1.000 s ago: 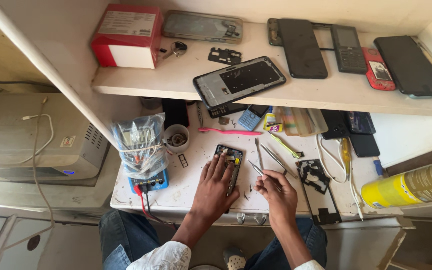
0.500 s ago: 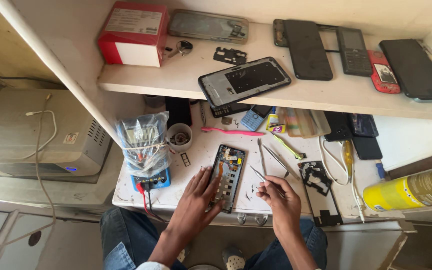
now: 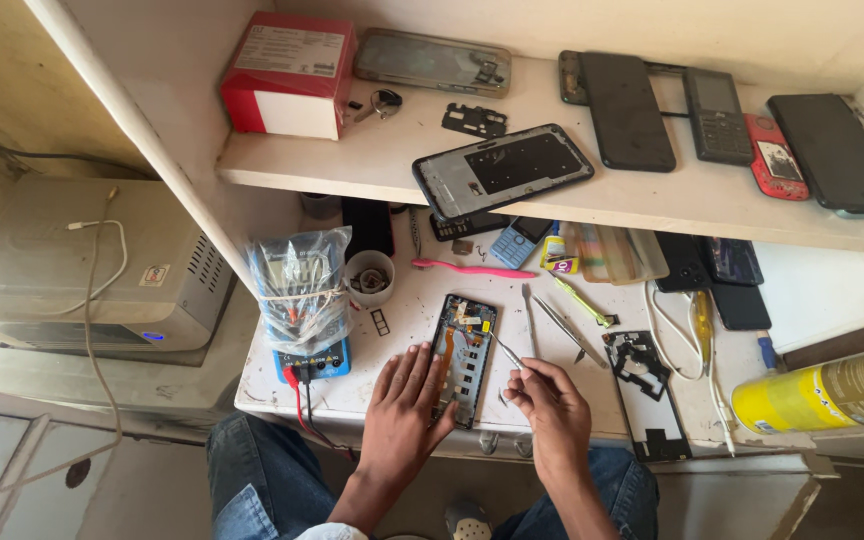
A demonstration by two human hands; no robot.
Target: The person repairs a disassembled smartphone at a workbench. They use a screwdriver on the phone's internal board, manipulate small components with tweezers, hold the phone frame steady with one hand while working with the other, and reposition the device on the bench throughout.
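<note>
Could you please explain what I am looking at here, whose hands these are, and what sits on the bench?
The picture comes from a camera worn on a person's head, looking down at their own two bare hands. The left hand lies flat beside an opened phone on the white bench, its fingertips touching the phone's edge. The right hand holds a thin metal tool pointed at the phone. Nearby lie a bagged meter, a pink toothbrush and tweezers. The shelf above carries more phones and a red box.

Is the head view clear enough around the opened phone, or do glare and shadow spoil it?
Head view: sharp, evenly lit on the opened phone, left hand and right hand with tweezers; dim under the shelf; blown-out glare far left.
</note>
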